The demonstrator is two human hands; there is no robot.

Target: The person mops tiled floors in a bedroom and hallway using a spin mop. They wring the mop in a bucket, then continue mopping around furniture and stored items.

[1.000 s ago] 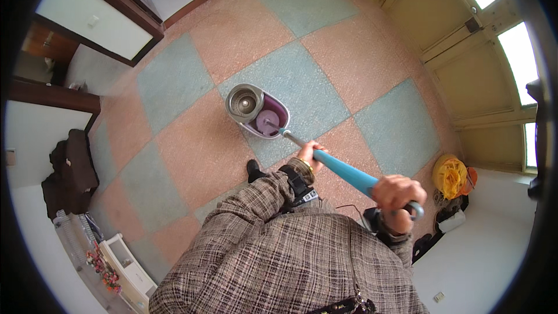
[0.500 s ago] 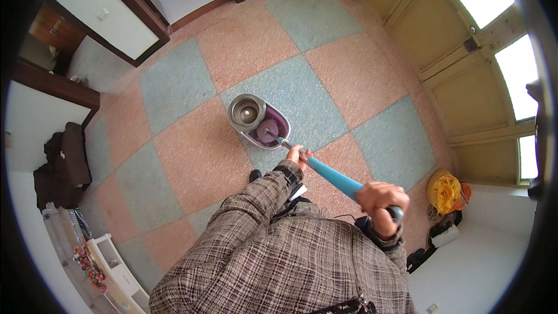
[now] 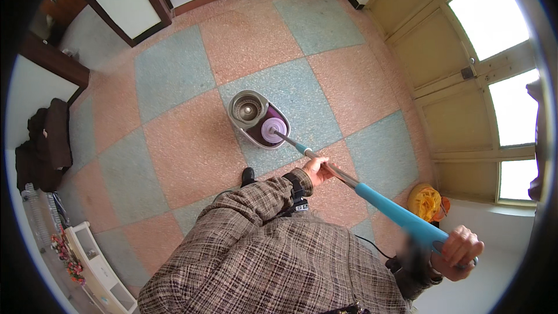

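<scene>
Head view: a spin mop (image 3: 378,197) slants between both hands, its lilac disc-shaped mop head (image 3: 280,124) inside the purple compartment of the oval grey mop bucket (image 3: 243,130), ahead and to the left of the left hand (image 3: 317,171). That hand grasps the bare metal shaft (image 3: 343,176) short of the blue grip sleeve (image 3: 401,215); the right hand (image 3: 461,251), well to its right and closer to the body, is clenched around the handle's top end. Beyond the mop head, farther from both hands, sits the bucket's steel spin basket (image 3: 248,110), with nothing in it. Whether the disc rests on the compartment's bottom or hangs above it cannot be told, nor whether there is water. Leverage seems the main risk: with the handle this tilted, a sideways swing of the right hand could press the shaft or disc against the bucket's rim and drag or tip it. Too low a lift could catch the disc's edge there too. If the hidden fringe is wet, drips could make the floor tiles (image 3: 337,206) below the left hand slippery, and the black shoe (image 3: 248,174) left of that hand is near enough to knock the bucket with a careless step.
</scene>
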